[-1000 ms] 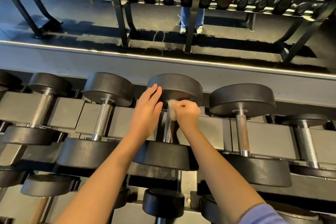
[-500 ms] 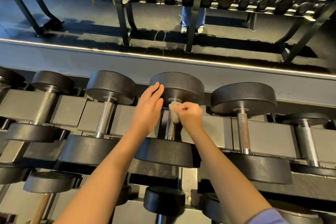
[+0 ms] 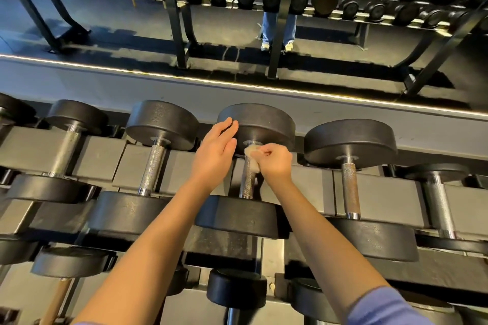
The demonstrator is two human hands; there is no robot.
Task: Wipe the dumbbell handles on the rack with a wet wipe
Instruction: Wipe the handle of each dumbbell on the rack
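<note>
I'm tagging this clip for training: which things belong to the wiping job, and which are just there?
In the job: wet wipe, right hand gripping it, dumbbell handle it touches, left hand resting on that dumbbell's far head.
Just there: far rack, legs in jeans.

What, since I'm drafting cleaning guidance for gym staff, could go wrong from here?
The right hand pinches the small wet wipe at the far end of the handle, so the lower knurling may go unwiped. The left hand rests open on the far head; if it shifted, fingers might get caught against the neighbouring dumbbell.
</note>
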